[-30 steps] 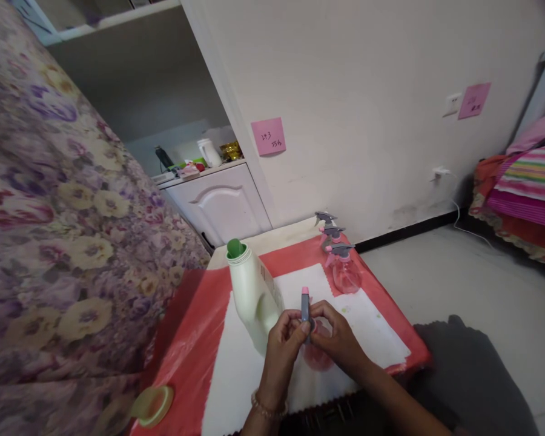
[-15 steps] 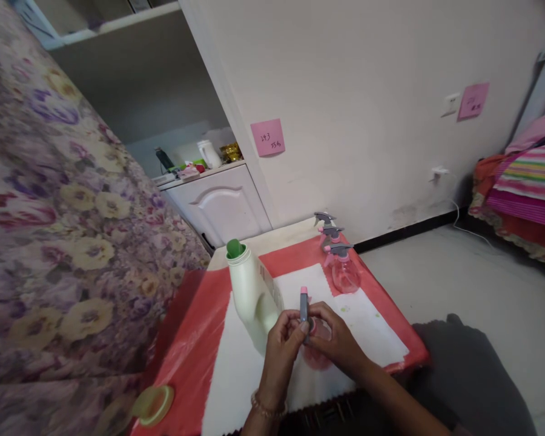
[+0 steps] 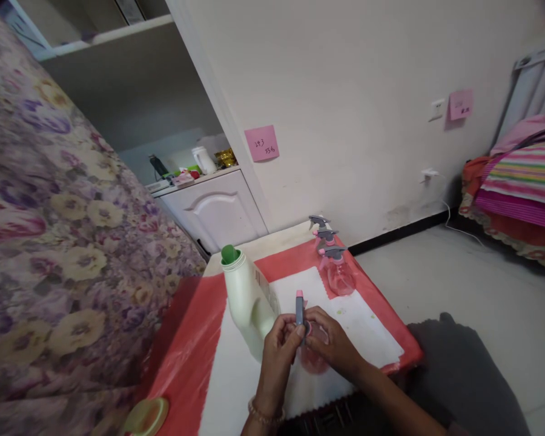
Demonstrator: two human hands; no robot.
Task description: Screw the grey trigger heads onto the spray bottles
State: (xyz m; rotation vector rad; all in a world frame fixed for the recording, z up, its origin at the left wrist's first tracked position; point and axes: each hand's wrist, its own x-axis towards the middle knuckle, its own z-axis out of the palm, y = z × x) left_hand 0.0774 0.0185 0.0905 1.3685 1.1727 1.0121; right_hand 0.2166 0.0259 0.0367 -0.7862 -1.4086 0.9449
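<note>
A pink see-through spray bottle (image 3: pixel 313 363) with a grey trigger head (image 3: pixel 299 310) and pink nozzle stands on the white cloth, between my hands. My left hand (image 3: pixel 279 345), a beaded bracelet at its wrist, pinches the trigger head from the left. From the right, my right hand (image 3: pixel 333 345) grips the bottle's neck area; its fingers partly hide the collar. Just left of the hands stands a large pale-green jug (image 3: pixel 245 297) without its cap, a green spout showing in its mouth.
Several similar spray bottles (image 3: pixel 341 278) line the table's right back side. A yellow-green cap (image 3: pixel 149 416) lies at the front left. The red tablecloth (image 3: pixel 181 327) borders the white cloth (image 3: pixel 227 387). A floral curtain (image 3: pixel 72 260) hangs at left, a dark grey seat (image 3: pixel 458 369) at right.
My view has shifted slightly, so the scene sits a little further left and lower. Both hands stay on the spray bottle in nearly the same pose.
</note>
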